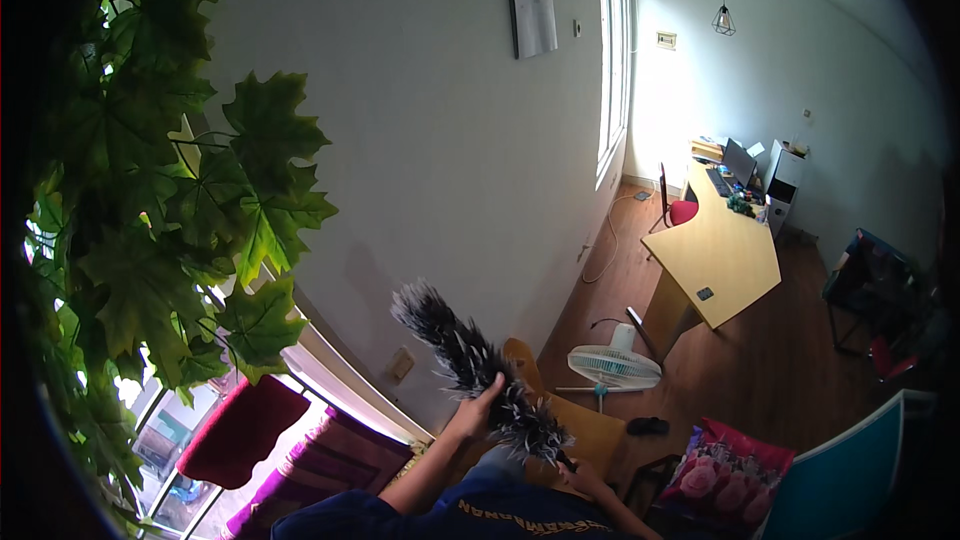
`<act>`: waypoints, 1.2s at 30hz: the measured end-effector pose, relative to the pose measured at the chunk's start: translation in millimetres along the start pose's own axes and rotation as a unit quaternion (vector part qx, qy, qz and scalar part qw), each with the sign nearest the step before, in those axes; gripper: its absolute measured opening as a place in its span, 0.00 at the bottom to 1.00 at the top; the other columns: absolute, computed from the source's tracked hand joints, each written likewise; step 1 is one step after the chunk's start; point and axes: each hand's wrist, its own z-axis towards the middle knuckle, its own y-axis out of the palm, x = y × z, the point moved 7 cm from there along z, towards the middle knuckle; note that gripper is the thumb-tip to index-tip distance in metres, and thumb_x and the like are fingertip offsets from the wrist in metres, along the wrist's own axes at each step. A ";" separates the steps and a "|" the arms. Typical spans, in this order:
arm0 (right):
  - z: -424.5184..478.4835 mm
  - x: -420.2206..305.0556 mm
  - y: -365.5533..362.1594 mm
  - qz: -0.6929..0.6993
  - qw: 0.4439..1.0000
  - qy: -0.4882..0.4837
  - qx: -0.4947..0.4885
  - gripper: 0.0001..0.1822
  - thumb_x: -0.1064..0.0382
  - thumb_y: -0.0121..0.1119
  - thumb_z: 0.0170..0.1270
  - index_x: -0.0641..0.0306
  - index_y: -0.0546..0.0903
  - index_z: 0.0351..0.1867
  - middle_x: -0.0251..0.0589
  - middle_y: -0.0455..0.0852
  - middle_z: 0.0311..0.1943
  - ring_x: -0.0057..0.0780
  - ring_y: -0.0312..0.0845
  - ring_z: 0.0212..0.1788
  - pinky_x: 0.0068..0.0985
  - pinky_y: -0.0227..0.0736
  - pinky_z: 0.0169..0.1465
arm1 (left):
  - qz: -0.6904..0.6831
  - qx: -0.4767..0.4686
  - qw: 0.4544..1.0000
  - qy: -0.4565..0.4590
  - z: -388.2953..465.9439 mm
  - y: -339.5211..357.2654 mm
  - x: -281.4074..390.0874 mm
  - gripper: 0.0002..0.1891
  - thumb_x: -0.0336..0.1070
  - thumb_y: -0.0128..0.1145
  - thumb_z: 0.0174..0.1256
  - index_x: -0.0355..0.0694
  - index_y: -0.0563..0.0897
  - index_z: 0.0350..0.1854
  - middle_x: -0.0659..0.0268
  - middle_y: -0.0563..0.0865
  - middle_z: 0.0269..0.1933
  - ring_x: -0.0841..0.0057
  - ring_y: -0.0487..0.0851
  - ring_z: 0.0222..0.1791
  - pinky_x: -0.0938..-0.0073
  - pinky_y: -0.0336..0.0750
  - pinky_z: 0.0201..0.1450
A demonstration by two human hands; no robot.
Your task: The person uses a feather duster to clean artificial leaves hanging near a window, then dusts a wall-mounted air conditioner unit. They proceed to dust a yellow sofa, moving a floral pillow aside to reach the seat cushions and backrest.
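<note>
A feather duster [457, 341] with dark grey, pale-tipped feathers slants across the space in front of my body. My right hand [583, 477] grips its black handle, low and close to my dark blue shirt. Around the feathered middle is my left hand [484, 406], with its thumb lying over the plumes; its other fingers are mostly hidden. The duster's far tip points up and left, in front of the pale wall [420, 165]. Green maple-shaped leaves [259, 229] hang at the left, apart from the duster and both hands.
A yellow-brown chair [581, 420] stands just beyond my hands, with a white fan [615, 367] behind it. A floral cushion [724, 472] and a teal panel [840, 472] are at lower right. Farther back is a wooden desk [716, 240]. Red cloth [244, 431] hangs by the window at left.
</note>
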 end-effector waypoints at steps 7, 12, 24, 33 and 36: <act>76.0 -93.0 -44.0 -0.091 0.971 -0.059 0.213 0.20 0.52 0.57 0.73 0.68 0.82 0.31 0.41 0.81 0.18 0.33 0.83 0.25 0.29 0.72 0.31 | 0.413 -0.132 0.894 0.113 45.1 -10.0 31.9 0.32 0.46 0.61 0.72 0.33 0.66 0.71 0.52 0.82 0.61 0.67 0.79 0.62 0.69 0.69 0.67; 123.3 -196.5 -84.5 -0.070 0.890 -0.240 0.382 0.21 0.53 0.59 0.72 0.72 0.80 0.29 0.45 0.76 0.14 0.40 0.76 0.19 0.38 0.69 0.28 | 0.451 -0.045 0.869 0.199 62.0 -32.7 88.8 0.31 0.45 0.59 0.72 0.40 0.67 0.73 0.51 0.80 0.64 0.57 0.78 0.65 0.63 0.71 0.67; 191.3 -398.3 -76.3 -0.041 0.815 -0.483 0.316 0.20 0.51 0.58 0.72 0.65 0.75 0.26 0.44 0.73 0.14 0.44 0.74 0.17 0.34 0.63 0.24 | 0.462 0.226 0.760 0.397 76.4 -90.1 172.7 0.05 0.27 0.65 0.63 0.37 0.87 0.39 0.58 0.88 0.40 0.64 0.87 0.42 0.68 0.79 0.47; 276.2 -641.2 -154.1 0.103 0.781 -0.573 0.226 0.21 0.48 0.43 0.80 0.62 0.73 0.32 0.25 0.67 0.12 0.12 0.62 0.12 0.18 0.56 0.15 | 0.569 0.366 0.552 0.488 81.1 -77.7 240.4 0.07 0.26 0.68 0.56 0.40 0.84 0.36 0.60 0.84 0.40 0.63 0.84 0.44 0.66 0.79 0.45; 278.7 -749.7 -196.6 0.107 0.754 -0.617 0.198 0.22 0.47 0.41 0.81 0.60 0.73 0.32 0.23 0.65 0.11 0.11 0.59 0.11 0.18 0.54 0.14 | 0.578 0.402 0.486 0.517 82.8 -67.4 242.0 0.08 0.22 0.65 0.55 0.38 0.83 0.36 0.57 0.82 0.43 0.61 0.82 0.45 0.64 0.79 0.47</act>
